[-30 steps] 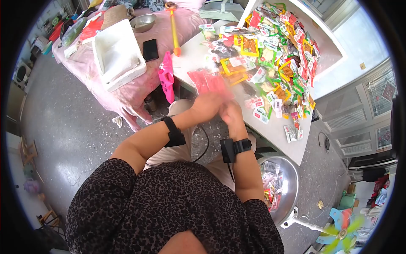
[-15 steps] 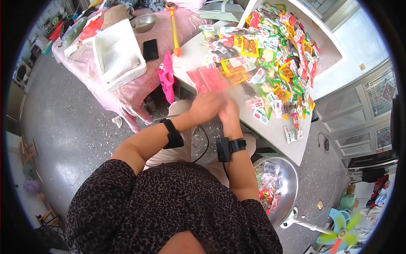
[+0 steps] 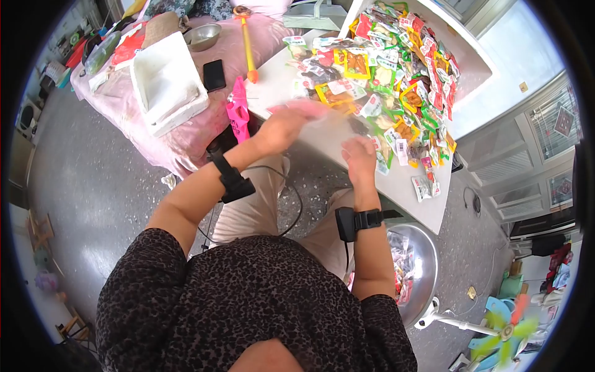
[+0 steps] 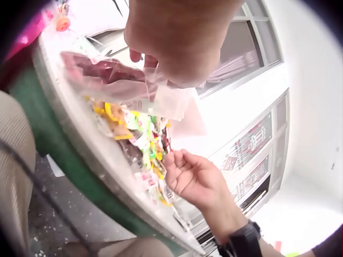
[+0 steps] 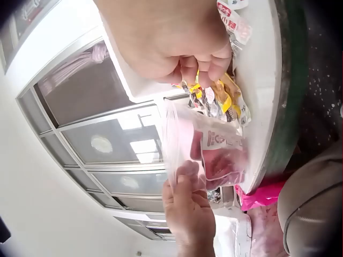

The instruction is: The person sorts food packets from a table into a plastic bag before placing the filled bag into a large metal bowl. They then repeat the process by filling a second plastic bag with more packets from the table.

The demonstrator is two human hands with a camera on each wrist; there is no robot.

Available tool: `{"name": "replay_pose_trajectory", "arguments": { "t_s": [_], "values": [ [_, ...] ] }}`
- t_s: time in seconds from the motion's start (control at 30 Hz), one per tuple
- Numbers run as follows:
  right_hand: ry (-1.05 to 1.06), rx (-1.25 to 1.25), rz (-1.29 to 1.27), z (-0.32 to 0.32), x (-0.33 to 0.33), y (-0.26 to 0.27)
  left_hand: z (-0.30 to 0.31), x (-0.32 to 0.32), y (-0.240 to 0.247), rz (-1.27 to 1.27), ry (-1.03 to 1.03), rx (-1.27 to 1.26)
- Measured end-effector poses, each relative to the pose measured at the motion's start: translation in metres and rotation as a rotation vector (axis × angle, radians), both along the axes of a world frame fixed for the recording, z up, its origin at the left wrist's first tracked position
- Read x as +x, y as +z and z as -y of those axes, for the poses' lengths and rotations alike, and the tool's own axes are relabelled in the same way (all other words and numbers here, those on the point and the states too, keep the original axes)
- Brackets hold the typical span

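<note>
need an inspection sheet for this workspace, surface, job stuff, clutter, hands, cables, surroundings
Surface: white table, bare near one corner, heavily covered elsewhere.
Job's things: clear bag with red contents, in hand; colourful packets spread across the table, more in a metal basin beside it.
Clutter: phone and white tray on a pink cloth.
Hands: left hand grips the clear bag; right hand has loosely curled fingers, apparently holding nothing.
Cables: dark cable loops by the person's legs; dark cord on the floor at frame right.
Surroundings: grey speckled floor, fan at lower right.
</note>
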State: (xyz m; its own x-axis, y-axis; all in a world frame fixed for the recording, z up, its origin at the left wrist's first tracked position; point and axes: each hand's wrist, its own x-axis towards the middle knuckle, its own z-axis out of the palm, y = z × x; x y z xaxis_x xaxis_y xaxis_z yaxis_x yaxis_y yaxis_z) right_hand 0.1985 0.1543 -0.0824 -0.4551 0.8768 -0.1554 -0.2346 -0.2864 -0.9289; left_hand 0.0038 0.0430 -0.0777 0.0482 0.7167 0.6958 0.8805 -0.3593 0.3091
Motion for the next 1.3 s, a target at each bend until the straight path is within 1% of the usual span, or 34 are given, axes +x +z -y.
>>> {"name": "replay_pose_trajectory", "arguments": {
  "t_s": [0.1,0.13,0.17,0.23,0.27,0.33,0.4,0.47,0.57,0.6,0.67,0.7,0.73,0.77,0.83,0.93,1.0,1.03,1.17,1.27,1.3],
  "values": [
    [-0.003,0.215,0.077,-0.009,0.002,0.030,0.005,-0.008,0.054,0.637,-0.009,-0.398],
    [0.135,0.355,0.091,-0.019,0.006,0.034,0.002,-0.016,0.064,0.716,-0.023,-0.425],
    [0.121,0.416,0.079,-0.024,0.003,0.034,-0.001,-0.025,0.071,0.796,-0.037,-0.452],
    [0.090,0.535,0.056,-0.019,-0.003,0.058,0.001,-0.030,0.080,0.923,-0.095,-0.480],
    [0.197,0.577,0.067,-0.014,-0.002,0.072,0.002,-0.029,0.081,0.971,-0.138,-0.483],
    [0.242,0.695,0.134,-0.013,-0.003,0.077,0.012,-0.016,0.093,1.110,-0.225,-0.523],
    [0.318,0.776,0.209,-0.007,0.000,0.081,0.024,0.000,0.099,1.156,-0.282,-0.541],
    [0.422,0.824,0.291,0.006,0.004,0.090,0.029,0.008,0.093,1.195,-0.359,-0.566],
    [0.473,0.950,0.406,0.027,0.026,0.106,0.047,0.023,0.105,1.085,-0.375,-0.597],
    [0.444,0.971,0.355,0.036,0.032,0.112,0.050,0.021,0.100,0.994,-0.376,-0.578],
    [0.451,1.028,0.398,0.044,0.042,0.112,0.057,0.023,0.099,0.858,-0.260,-0.597],
    [0.444,1.049,0.433,0.046,0.049,0.110,0.058,0.029,0.100,0.871,-0.345,-0.579],
    [0.474,1.041,0.439,0.048,0.055,0.108,0.059,0.032,0.096,0.846,-0.360,-0.570],
    [0.506,1.033,0.442,0.050,0.060,0.106,0.061,0.038,0.094,0.904,-0.377,-0.585],
    [0.496,1.187,0.453,0.058,0.066,0.101,0.064,0.051,0.089,0.947,-0.341,-0.628],
    [0.561,1.257,0.503,0.072,0.070,0.102,0.068,0.069,0.085,0.942,-0.346,-0.706],
    [0.559,1.258,0.557,0.077,0.072,0.096,0.069,0.070,0.079,0.936,-0.352,-0.769],
    [0.562,1.261,0.580,0.078,0.074,0.094,0.069,0.072,0.078,0.937,-0.374,-0.763],
    [0.561,1.192,0.540,0.083,0.094,0.103,0.068,0.076,0.074,0.929,-0.458,-0.760],
    [0.485,1.152,0.499,0.070,0.123,0.094,0.062,0.077,0.074,0.957,-0.496,-0.741],
    [0.444,1.065,0.515,0.068,0.139,0.097,0.060,0.073,0.073,0.949,-0.488,-0.742]
  ]
}}
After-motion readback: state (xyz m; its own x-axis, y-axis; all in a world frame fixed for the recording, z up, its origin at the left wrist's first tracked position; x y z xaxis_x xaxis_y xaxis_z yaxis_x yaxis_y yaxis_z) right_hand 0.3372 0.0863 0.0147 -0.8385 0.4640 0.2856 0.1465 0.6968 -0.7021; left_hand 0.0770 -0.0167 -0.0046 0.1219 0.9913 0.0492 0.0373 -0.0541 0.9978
